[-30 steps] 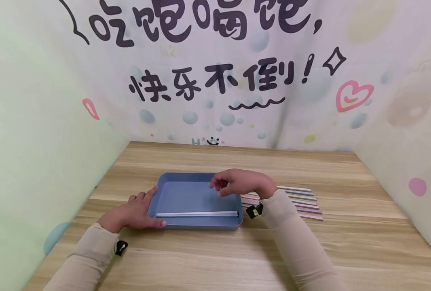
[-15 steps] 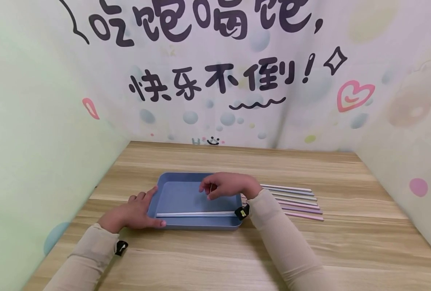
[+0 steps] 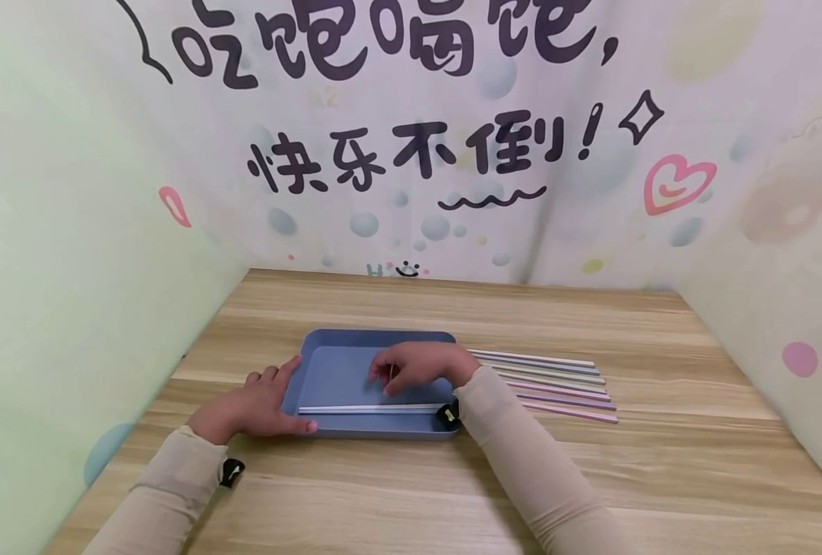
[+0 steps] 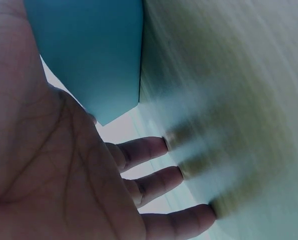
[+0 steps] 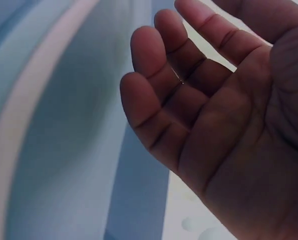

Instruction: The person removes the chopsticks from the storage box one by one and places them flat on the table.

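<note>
A blue-grey rectangular tray [image 3: 345, 370] lies on the wooden table, with a white and a pale blue chopstick [image 3: 355, 410] along its near side. My left hand [image 3: 258, 402] rests against the tray's left end, thumb at the near rim. The left wrist view shows its palm [image 4: 73, 165] beside the tray wall [image 4: 96, 55], fingertips on the tabletop. My right hand [image 3: 418, 366] is over the tray's right half, fingers loosely bent. From the right wrist, that hand [image 5: 214, 110] has nothing in its palm; a thin shiny band circles one finger.
Several pastel chopsticks [image 3: 557, 375] lie side by side on the table right of the tray, partly hidden behind the right forearm. Walls enclose the table [image 3: 355, 493] at the back and both sides.
My right hand has moved left and a little nearer across the tray, uncovering more of the chopsticks on the right. The left hand and the tray have stayed put.
</note>
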A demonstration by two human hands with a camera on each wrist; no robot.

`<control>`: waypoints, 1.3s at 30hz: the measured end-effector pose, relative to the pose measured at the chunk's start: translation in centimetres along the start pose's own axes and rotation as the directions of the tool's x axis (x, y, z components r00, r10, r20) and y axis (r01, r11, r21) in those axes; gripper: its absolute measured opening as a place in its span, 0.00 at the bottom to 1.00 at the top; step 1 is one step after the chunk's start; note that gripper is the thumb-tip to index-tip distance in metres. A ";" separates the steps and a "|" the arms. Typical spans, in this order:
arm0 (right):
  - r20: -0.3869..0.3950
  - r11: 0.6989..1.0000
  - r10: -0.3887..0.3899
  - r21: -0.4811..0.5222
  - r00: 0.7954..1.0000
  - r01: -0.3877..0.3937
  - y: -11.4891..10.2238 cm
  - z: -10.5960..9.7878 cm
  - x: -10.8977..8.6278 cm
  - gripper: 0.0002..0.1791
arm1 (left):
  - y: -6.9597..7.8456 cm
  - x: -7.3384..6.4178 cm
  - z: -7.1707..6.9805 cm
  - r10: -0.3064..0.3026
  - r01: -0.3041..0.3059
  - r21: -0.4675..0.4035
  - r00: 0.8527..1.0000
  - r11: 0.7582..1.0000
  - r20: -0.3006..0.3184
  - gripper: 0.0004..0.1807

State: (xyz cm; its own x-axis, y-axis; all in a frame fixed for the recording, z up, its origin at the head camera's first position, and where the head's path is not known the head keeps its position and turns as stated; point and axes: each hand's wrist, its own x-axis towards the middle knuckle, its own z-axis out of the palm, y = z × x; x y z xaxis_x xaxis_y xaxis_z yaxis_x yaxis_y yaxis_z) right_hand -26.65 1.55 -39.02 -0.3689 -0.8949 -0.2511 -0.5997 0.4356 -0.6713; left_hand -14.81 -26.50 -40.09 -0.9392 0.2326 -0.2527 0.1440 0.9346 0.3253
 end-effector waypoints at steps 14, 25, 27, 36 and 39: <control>0.041 0.999 -0.016 0.032 0.999 0.015 0.8 1.8 1.3 0.11 | -0.1 0.0 -0.1 0.003 -0.003 -0.001 1.000 1.000 -0.008 0.68; 0.033 1.000 0.001 0.030 0.999 -0.002 1.2 2.1 1.3 0.12 | -0.1 0.1 -0.1 -0.008 0.008 -0.010 1.000 1.000 0.015 0.69; 0.026 1.000 0.006 0.017 1.000 -0.006 1.2 2.2 1.4 0.11 | -0.1 0.1 -0.1 -0.005 0.005 -0.013 1.000 1.000 0.014 0.69; 0.008 1.000 -0.011 0.018 1.000 0.010 1.4 2.2 1.4 0.09 | 0.0 0.1 -0.1 -0.004 0.004 -0.006 1.000 1.000 0.017 0.69; 0.002 1.000 -0.014 0.007 1.000 0.014 1.4 2.3 1.4 0.10 | 0.1 0.1 -0.1 -0.006 0.006 -0.003 1.000 1.000 0.016 0.69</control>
State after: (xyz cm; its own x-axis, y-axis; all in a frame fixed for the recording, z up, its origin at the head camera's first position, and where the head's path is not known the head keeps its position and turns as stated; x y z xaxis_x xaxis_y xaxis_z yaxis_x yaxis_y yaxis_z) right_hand -26.36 0.69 -41.88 -0.3590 -0.9013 -0.2425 -0.5997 0.4218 -0.6800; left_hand -14.92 -26.46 -40.00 -0.9348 0.2317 -0.2691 0.1377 0.9350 0.3268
